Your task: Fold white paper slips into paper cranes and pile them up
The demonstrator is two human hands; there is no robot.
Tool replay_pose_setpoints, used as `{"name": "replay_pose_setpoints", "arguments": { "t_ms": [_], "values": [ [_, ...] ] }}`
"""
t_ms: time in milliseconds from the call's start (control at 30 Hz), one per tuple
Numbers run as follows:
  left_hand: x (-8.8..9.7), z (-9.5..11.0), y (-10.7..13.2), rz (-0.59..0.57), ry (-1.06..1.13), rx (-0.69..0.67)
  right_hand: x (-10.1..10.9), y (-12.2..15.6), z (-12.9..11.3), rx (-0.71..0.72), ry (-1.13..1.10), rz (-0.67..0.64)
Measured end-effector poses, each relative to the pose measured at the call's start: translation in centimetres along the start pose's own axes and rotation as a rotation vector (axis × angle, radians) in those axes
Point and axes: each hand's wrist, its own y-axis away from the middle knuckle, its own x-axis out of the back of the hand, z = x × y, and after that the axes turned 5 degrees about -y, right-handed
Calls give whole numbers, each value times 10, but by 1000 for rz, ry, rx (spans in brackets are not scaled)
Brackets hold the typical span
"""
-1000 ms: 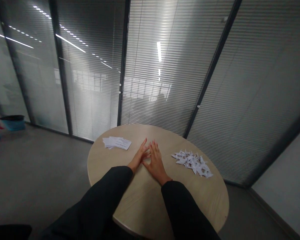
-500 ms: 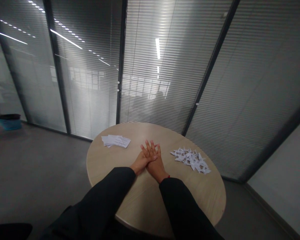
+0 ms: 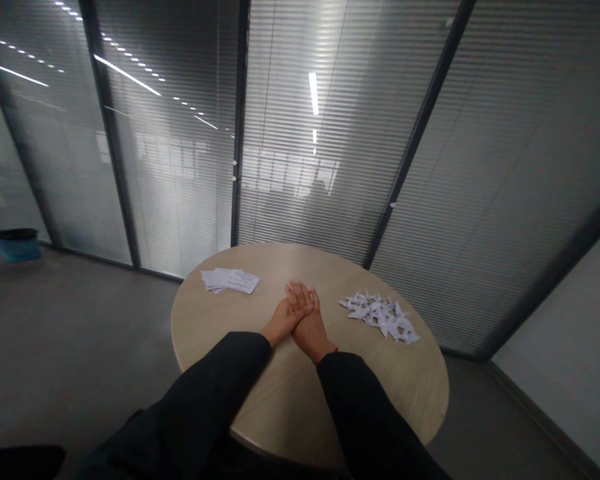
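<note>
My left hand lies flat across the back of my right hand on the middle of a round wooden table. Fingers of both hands are stretched out and hold nothing. A small stack of white paper slips lies to the left of the hands, at the table's far left side. To the right of the hands sits a pile of several small folded white paper shapes. Both forearms are in black sleeves.
Glass partitions with closed blinds and dark frames stand just behind the table. Grey floor surrounds the table. A blue tub sits on the floor at the far left.
One second ago the hands lay side by side with fingertips touching. The left hand has slid over the right, so they now overlap, fingers drawn closer together.
</note>
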Motion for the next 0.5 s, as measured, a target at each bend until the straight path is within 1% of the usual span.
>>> {"name": "replay_pose_setpoints", "arguments": {
  "t_ms": [100,200,367,500],
  "values": [
    [-2,3,0,100,-211,65,6,-2,-3,-60,-3,-135],
    [-3,6,0,178,-383,158,12,-3,-6,-112,-1,-222],
    [-5,8,1,240,-438,169,19,-5,-10,-134,-25,-281],
    [-6,7,2,236,-419,165,23,-6,-13,-153,-28,-305]
  ]
}}
